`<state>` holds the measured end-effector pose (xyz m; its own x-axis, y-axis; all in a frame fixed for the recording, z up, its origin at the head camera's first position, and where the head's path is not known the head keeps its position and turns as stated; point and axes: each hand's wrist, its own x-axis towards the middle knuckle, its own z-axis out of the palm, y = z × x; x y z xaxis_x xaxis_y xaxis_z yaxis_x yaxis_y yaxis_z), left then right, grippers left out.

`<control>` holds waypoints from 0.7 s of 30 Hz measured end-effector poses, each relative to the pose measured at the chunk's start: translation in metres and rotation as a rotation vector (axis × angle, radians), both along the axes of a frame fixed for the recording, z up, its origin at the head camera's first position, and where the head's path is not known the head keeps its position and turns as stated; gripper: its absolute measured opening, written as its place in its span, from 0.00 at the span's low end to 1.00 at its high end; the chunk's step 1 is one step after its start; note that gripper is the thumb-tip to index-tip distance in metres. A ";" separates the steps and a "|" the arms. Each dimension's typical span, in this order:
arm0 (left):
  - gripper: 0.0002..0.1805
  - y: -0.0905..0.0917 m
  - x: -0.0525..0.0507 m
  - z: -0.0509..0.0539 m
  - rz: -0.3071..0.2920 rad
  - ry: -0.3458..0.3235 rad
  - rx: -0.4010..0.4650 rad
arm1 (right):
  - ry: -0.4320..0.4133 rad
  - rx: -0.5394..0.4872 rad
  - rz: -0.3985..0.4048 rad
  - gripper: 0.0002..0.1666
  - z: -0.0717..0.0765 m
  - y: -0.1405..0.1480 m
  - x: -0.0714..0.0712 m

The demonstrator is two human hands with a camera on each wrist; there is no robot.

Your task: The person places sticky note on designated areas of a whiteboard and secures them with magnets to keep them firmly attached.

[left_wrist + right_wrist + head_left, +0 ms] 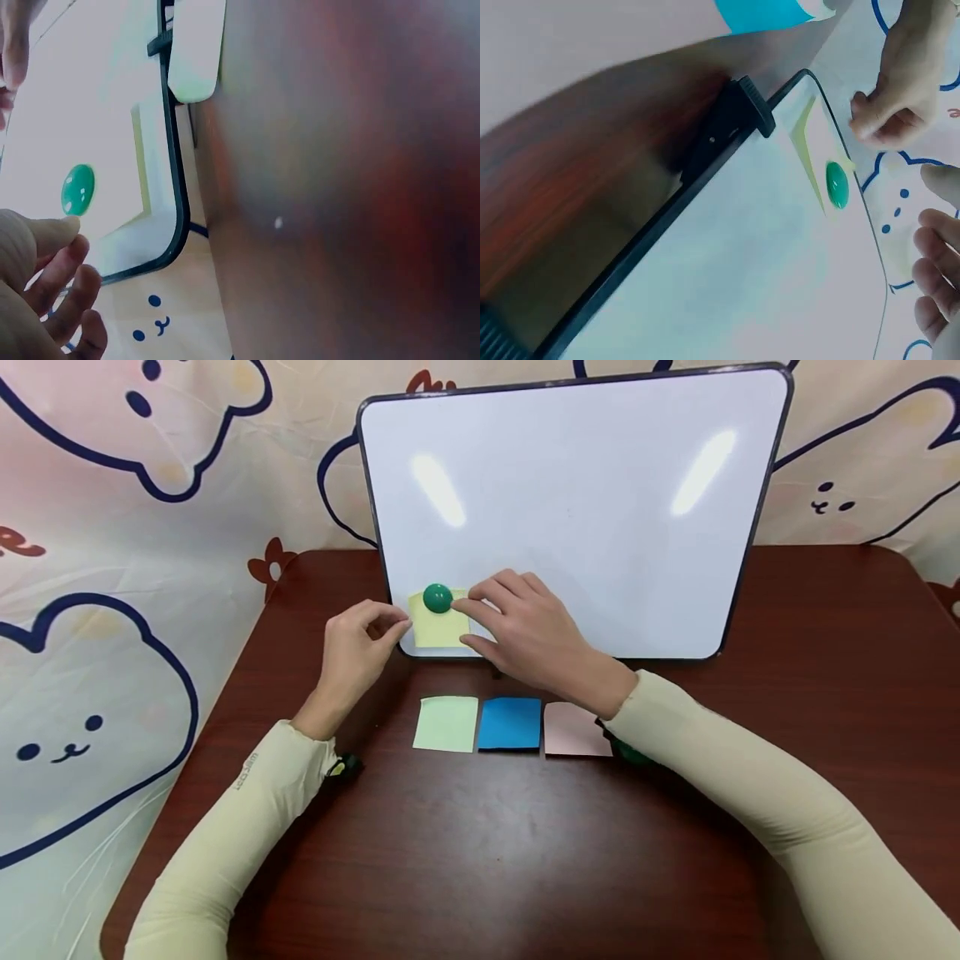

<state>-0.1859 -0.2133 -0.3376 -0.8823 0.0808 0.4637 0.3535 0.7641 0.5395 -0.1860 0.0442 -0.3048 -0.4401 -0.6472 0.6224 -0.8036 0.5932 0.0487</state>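
Observation:
A yellow sticky note (441,631) lies against the lower left corner of the whiteboard (570,510), with a round green magnet (438,598) on its upper part. My right hand (528,631) is just right of the magnet, fingers loosely bent and apart, holding nothing. At the note's left edge is my left hand (358,647), thumb and index fingertips close together; whether they touch the note is unclear. The left wrist view shows the magnet (78,190) beside the left thumb. In the right wrist view the magnet (837,185) stands clear of the right fingers.
On the brown table (495,860), below the board, lie a light green note (446,724), a blue note (510,724) and a pink note (576,730) in a row. Something green is partly hidden under the right sleeve. A black clip (739,112) holds the board's lower edge.

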 end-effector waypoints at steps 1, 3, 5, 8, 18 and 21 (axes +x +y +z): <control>0.10 0.000 0.002 0.000 -0.011 -0.013 -0.031 | -0.012 -0.001 0.006 0.22 0.000 0.005 0.003; 0.10 0.000 0.007 -0.001 -0.034 -0.040 -0.095 | -0.025 0.002 0.014 0.21 0.001 0.016 0.009; 0.10 0.001 0.010 -0.001 -0.060 -0.061 -0.156 | -0.038 0.001 0.023 0.21 0.000 0.027 0.013; 0.09 0.001 0.016 -0.002 -0.099 -0.068 -0.242 | -0.050 -0.007 0.032 0.19 -0.003 0.043 0.019; 0.12 0.002 0.034 -0.004 -0.182 0.159 -0.549 | -0.060 -0.003 -0.003 0.17 -0.019 0.087 0.028; 0.12 0.001 0.039 -0.005 -0.215 0.225 -0.614 | -0.055 0.010 -0.007 0.18 -0.022 0.098 0.031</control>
